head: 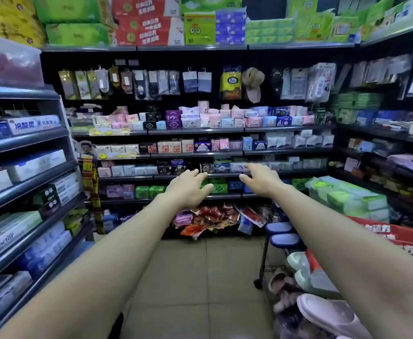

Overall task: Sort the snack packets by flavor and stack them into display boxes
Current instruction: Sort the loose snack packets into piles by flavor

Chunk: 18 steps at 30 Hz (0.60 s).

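Stretching forward from the person, both bare arms point toward the back shelving (195, 130) of a small shop. In the head view, the left hand (190, 189) is palm down, its fingers spread and lightly bent, and it holds nothing. The right hand (261, 179) is held in the same way, with fingers apart and relaxed and nothing in it. The two hands are near each other but do not touch.

The snack packets (212, 217) lie in a loose heap of red, orange and pink on the lowest level of the back shelving, close above the tiled floor (188, 277). They show just under the hands, which hang in the air well apart from them. Blue stools (286, 241) stand to the right of the heap, and pale slippers (330, 314) lie nearer, low at the right. On the left, a shelf unit (24, 141) carries long boxes.
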Each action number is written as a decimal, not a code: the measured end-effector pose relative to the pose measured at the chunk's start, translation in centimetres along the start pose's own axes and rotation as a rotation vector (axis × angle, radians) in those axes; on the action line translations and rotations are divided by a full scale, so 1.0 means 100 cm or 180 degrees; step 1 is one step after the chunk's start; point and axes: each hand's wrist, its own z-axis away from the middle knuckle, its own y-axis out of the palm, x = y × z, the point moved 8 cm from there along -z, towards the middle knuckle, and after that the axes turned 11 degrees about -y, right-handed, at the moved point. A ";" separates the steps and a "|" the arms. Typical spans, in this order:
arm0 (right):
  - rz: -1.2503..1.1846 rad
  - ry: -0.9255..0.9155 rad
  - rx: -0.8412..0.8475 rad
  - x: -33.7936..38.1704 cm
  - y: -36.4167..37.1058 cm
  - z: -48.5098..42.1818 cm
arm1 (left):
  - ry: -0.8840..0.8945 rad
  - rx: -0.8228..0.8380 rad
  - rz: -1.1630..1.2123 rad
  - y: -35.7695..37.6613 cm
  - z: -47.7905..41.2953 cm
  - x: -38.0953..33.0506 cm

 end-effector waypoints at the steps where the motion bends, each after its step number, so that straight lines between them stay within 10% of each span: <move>1: 0.0019 0.0036 0.0070 0.000 0.009 -0.001 | -0.0026 0.0064 -0.0065 0.009 -0.002 0.003; 18: -0.0164 -0.0127 0.0779 -0.089 0.216 -0.171 | -0.0335 0.0676 -0.0275 0.176 -0.184 0.056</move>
